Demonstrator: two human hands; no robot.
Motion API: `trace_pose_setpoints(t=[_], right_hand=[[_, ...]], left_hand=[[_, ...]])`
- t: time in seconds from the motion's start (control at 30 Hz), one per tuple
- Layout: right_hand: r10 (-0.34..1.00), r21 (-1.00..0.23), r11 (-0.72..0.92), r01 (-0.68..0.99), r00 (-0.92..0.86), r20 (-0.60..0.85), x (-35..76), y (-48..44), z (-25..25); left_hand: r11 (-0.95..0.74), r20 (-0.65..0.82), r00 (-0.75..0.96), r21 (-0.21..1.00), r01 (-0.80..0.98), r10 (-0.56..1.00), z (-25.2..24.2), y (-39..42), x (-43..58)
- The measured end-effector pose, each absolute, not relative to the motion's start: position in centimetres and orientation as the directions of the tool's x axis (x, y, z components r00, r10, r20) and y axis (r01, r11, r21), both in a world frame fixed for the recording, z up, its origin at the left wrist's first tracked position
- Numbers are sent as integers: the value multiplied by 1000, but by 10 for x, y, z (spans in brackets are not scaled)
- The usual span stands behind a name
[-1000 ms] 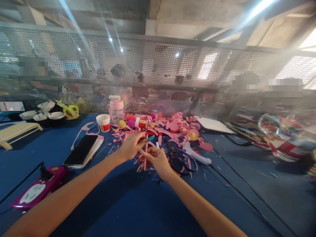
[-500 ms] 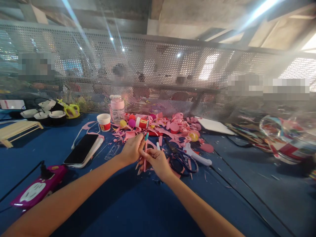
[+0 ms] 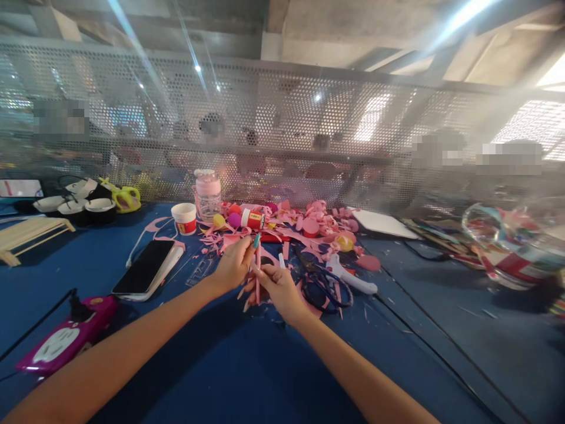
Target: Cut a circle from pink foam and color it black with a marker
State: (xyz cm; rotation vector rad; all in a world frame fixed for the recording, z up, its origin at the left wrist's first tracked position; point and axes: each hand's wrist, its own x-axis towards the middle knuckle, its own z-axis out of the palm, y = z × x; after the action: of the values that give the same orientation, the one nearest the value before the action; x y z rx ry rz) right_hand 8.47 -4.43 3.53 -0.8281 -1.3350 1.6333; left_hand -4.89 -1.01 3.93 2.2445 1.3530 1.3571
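Note:
Over the front middle of the blue table, my left hand (image 3: pixel 233 263) pinches the upper end of a thin pink strip-like piece (image 3: pixel 258 282), seen nearly edge-on. A teal spot shows at the tip of this hand's thumb. My right hand (image 3: pixel 276 288) grips the same piece lower down, its thumb against the near side and other fingers behind. Just beyond the hands lies a heap of pink scraps (image 3: pixel 318 212). Dark-handled scissors (image 3: pixel 324 285) and a white glue gun (image 3: pixel 353 277) lie right of my right hand.
A phone (image 3: pixel 145 266), a purple power strip (image 3: pixel 66 335) and a paper cup (image 3: pixel 184 218) are on the left. Behind the cup stands a pink-lidded bottle (image 3: pixel 208 194). The glue gun's black cable (image 3: pixel 424 335) crosses the right side. A perforated screen (image 3: pixel 282 123) borders the back.
Both hands keep hold of the pink piece. The left hand's fingers have shifted slightly away from the right hand, and the view has moved a little.

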Motion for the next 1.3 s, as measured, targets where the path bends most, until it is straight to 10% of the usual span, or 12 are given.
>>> trace_pose_setpoints(t=[0.97, 1.3], right_hand=[[917, -946, -94, -310, -398, 39, 92, -37, 34], [947, -946, -72, -316, -319, 35, 91, -34, 27]], left_hand=[[-438, 349, 314, 854, 282, 883, 48, 10, -60], [-623, 460, 420, 551, 555, 782, 65, -14, -51]])
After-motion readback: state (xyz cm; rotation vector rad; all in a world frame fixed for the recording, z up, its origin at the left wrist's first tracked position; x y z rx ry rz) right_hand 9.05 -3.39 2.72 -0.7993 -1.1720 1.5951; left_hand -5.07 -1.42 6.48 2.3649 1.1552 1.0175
